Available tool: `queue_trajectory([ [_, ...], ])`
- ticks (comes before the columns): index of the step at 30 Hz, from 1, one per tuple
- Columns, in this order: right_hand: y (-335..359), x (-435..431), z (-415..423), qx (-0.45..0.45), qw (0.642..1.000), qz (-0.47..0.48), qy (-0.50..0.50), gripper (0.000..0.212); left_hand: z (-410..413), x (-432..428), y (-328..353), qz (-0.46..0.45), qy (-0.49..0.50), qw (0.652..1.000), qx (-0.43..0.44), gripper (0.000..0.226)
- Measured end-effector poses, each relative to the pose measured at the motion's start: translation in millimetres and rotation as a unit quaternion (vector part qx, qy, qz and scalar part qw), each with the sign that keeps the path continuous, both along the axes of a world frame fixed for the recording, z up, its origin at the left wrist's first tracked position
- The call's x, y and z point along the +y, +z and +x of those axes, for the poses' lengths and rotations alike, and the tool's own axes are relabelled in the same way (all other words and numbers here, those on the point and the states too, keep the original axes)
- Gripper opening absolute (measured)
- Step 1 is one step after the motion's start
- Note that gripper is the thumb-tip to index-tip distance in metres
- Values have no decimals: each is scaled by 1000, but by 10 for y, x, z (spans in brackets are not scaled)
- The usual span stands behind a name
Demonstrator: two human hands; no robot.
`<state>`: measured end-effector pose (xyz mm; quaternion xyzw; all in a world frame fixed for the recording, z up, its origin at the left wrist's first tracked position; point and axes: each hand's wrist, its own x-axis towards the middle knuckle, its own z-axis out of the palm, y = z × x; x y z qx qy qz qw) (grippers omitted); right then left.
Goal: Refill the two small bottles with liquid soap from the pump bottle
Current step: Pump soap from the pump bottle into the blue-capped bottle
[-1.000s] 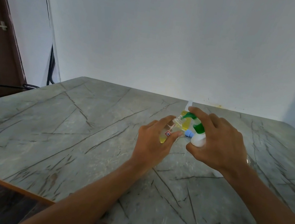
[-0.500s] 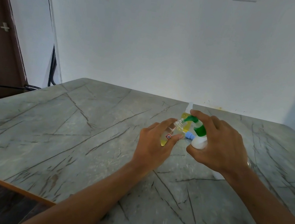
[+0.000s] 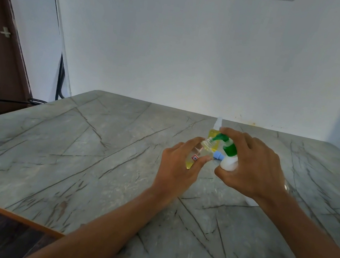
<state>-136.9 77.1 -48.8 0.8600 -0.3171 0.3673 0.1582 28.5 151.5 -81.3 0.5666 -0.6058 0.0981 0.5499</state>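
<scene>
Table (image 3: 73, 159) of grey veined marble, left hand (image 3: 177, 169) clenched on tilted clear small bottle (image 3: 196, 155) part-filled yellow, right hand (image 3: 251, 168) clenched on white pump bottle (image 3: 228, 164), green spout (image 3: 220, 137) at bottle mouth, second yellow bottle (image 3: 213, 133) upright behind.

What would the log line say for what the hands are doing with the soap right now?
left hand: holds small bottle tilted | right hand: on pump bottle | green nozzle at small bottle's mouth | second small bottle behind | step: filling

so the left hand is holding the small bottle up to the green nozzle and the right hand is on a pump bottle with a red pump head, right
Not quite: the head view shows the pump head on the pump bottle is green, not red. The rest holds: left hand holds the small bottle at the nozzle, right hand pumps.
</scene>
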Motion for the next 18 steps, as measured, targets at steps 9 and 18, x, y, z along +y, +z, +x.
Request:
queue_trajectory([
  [9,-10,26,-3,23,999,-26,-17,97,21,-13,23,20,26,999,15,46],
  [18,-19,13,26,22,1000,-15,-16,104,23,-33,19,27,32,999,19,46],
])
